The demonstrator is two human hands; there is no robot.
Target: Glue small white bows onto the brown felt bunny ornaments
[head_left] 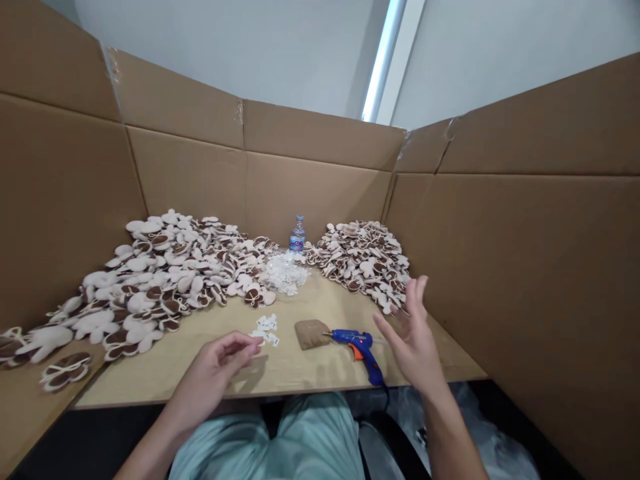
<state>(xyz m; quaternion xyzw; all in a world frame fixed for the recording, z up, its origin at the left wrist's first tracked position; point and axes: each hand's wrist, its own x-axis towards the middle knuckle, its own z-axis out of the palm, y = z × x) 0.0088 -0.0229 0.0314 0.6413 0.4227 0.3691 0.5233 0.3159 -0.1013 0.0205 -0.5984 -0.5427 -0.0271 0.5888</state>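
My left hand hovers over the near side of the board, its thumb and fingers pinched together. What lies between the fingertips, if anything, is too small to make out. Just beyond it is a little cluster of white printed tags. My right hand is raised with its fingers spread and holds nothing. To its left lies a blue glue gun with an orange trigger and a small red light. The gun's nozzle rests on a brown pad.
Heaps of white and brown felt pieces fill the back left and back right. Between them stand a water bottle and a pile of white tags. Cardboard walls enclose the board. One felt piece lies far left.
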